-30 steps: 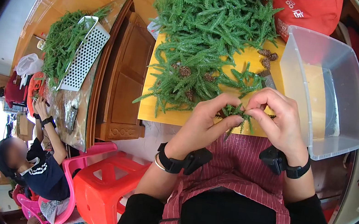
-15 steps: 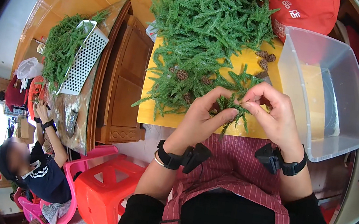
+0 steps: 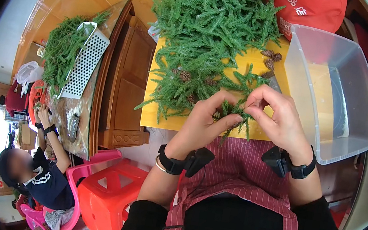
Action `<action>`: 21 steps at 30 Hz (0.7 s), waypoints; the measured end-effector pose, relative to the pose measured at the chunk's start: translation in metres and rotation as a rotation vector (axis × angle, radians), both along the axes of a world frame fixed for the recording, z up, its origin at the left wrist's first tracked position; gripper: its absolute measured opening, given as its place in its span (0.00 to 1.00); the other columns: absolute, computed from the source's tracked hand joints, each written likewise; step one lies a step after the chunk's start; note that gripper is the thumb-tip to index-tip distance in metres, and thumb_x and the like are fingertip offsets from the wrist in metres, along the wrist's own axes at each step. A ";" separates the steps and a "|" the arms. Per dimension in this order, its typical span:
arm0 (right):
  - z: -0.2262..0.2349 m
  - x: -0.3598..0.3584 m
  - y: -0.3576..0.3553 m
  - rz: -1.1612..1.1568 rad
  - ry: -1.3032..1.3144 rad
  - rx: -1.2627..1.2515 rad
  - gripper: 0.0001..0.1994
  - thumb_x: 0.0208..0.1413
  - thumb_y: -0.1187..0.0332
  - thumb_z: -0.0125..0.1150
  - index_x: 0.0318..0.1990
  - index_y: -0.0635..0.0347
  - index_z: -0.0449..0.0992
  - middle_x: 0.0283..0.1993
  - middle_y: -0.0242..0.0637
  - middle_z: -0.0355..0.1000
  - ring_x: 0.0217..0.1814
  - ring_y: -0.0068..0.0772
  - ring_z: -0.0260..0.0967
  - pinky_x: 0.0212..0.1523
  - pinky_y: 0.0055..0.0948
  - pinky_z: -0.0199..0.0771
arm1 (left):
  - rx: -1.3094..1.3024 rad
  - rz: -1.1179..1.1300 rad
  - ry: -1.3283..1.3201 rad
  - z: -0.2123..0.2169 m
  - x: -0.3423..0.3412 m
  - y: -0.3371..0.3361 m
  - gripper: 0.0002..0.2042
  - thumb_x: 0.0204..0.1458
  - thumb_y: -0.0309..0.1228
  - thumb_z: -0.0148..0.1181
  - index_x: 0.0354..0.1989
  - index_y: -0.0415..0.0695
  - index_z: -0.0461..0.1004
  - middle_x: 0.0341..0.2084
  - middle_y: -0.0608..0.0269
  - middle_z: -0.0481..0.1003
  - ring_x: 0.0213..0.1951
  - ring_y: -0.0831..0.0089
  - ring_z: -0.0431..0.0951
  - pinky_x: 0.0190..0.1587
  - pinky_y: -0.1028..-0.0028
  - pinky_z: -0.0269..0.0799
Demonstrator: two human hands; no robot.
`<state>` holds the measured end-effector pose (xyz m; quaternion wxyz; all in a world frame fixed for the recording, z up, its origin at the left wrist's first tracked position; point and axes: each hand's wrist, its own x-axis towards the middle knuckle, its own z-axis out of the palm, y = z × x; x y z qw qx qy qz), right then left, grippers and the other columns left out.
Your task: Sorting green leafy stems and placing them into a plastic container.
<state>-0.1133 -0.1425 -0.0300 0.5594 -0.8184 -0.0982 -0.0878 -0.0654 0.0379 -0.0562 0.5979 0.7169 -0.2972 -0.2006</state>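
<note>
Close to the front edge of the yellow tabletop (image 3: 168, 121), my left hand (image 3: 209, 121) is closed around an artificial pine sprig (image 3: 237, 131), whose green tips poke out below the thumb. My right hand (image 3: 274, 113) meets it from the other side, thumb and forefinger pinched together at the sprig's upper part. Whatever fine piece sits between those fingertips is too small to make out. Just beyond the hands lie loose pine sprigs (image 3: 164, 90) with a few pine cones (image 3: 184, 75) among them. Three more cones (image 3: 271, 56) lie farther back.
A large heap of green sprigs (image 3: 212, 19) covers the back. To the right stand a clear plastic bin (image 3: 319, 135) and a red bag (image 3: 320, 14). A red stool (image 3: 110, 194) is at lower left. Further left, a co-worker (image 3: 48, 180) sits by a white perforated basket (image 3: 88, 60).
Both hands have shifted very slightly, still together on the sprig; the right fingers have closed in a little toward the left hand. Otherwise the scene looks the same.
</note>
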 end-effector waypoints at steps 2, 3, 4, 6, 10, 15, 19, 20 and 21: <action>-0.001 0.000 0.000 -0.030 0.013 -0.014 0.03 0.44 0.79 0.55 0.28 0.64 0.69 0.25 0.35 0.68 0.27 0.25 0.66 0.30 0.22 0.65 | 0.109 0.057 -0.092 0.012 -0.003 -0.005 0.10 0.45 0.20 0.58 0.36 0.41 0.66 0.28 0.65 0.71 0.31 0.83 0.70 0.32 0.82 0.65; 0.001 -0.001 0.000 -0.056 0.021 -0.028 0.04 0.44 0.79 0.56 0.28 0.64 0.69 0.25 0.34 0.68 0.27 0.24 0.66 0.30 0.21 0.64 | 0.109 0.058 -0.094 0.011 -0.003 -0.007 0.10 0.45 0.20 0.58 0.36 0.41 0.66 0.28 0.65 0.71 0.31 0.83 0.70 0.32 0.82 0.65; 0.001 -0.002 0.003 -0.056 0.020 -0.028 0.04 0.44 0.79 0.56 0.28 0.64 0.69 0.25 0.34 0.68 0.27 0.24 0.66 0.30 0.21 0.64 | 0.072 0.101 -0.259 0.010 -0.003 -0.010 0.10 0.43 0.20 0.59 0.34 0.40 0.68 0.28 0.62 0.72 0.31 0.78 0.71 0.33 0.79 0.66; 0.000 -0.003 0.009 -0.159 -0.091 -0.031 0.04 0.43 0.80 0.56 0.29 0.64 0.69 0.24 0.34 0.67 0.27 0.23 0.65 0.29 0.21 0.64 | 0.035 0.143 -0.426 0.008 -0.002 -0.014 0.10 0.41 0.20 0.60 0.33 0.40 0.69 0.28 0.60 0.72 0.31 0.73 0.73 0.34 0.77 0.67; -0.001 -0.001 0.010 -0.201 -0.139 -0.043 0.04 0.43 0.81 0.56 0.28 0.64 0.70 0.23 0.33 0.67 0.26 0.22 0.65 0.30 0.20 0.64 | -0.046 0.256 -0.740 0.002 -0.002 -0.018 0.11 0.35 0.18 0.61 0.30 0.39 0.71 0.29 0.57 0.73 0.31 0.62 0.73 0.35 0.72 0.69; -0.013 0.000 0.007 -0.156 -0.013 0.223 0.04 0.47 0.78 0.56 0.30 0.64 0.68 0.29 0.30 0.67 0.32 0.18 0.63 0.34 0.18 0.64 | -0.011 0.318 -1.031 0.004 -0.005 -0.021 0.13 0.32 0.16 0.60 0.30 0.39 0.71 0.29 0.57 0.73 0.32 0.61 0.73 0.35 0.70 0.69; -0.009 -0.003 0.004 -0.160 0.024 0.199 0.03 0.48 0.78 0.54 0.31 0.64 0.68 0.31 0.30 0.66 0.34 0.18 0.63 0.37 0.18 0.63 | -0.014 0.298 -1.072 0.007 -0.003 -0.019 0.14 0.31 0.24 0.63 0.31 0.40 0.71 0.30 0.59 0.72 0.33 0.62 0.72 0.34 0.70 0.69; -0.008 -0.004 0.003 -0.133 -0.016 0.202 0.03 0.48 0.79 0.54 0.31 0.64 0.67 0.31 0.31 0.67 0.34 0.19 0.63 0.37 0.18 0.64 | -0.040 0.258 -0.943 0.009 -0.003 -0.018 0.16 0.31 0.25 0.66 0.33 0.41 0.71 0.31 0.59 0.72 0.35 0.62 0.73 0.36 0.72 0.68; -0.009 -0.004 0.002 -0.104 -0.053 0.206 0.03 0.48 0.80 0.53 0.30 0.64 0.67 0.31 0.32 0.67 0.34 0.20 0.63 0.37 0.18 0.64 | -0.040 0.258 -0.943 0.013 -0.002 -0.015 0.16 0.31 0.25 0.66 0.33 0.41 0.71 0.31 0.59 0.72 0.35 0.62 0.73 0.36 0.72 0.68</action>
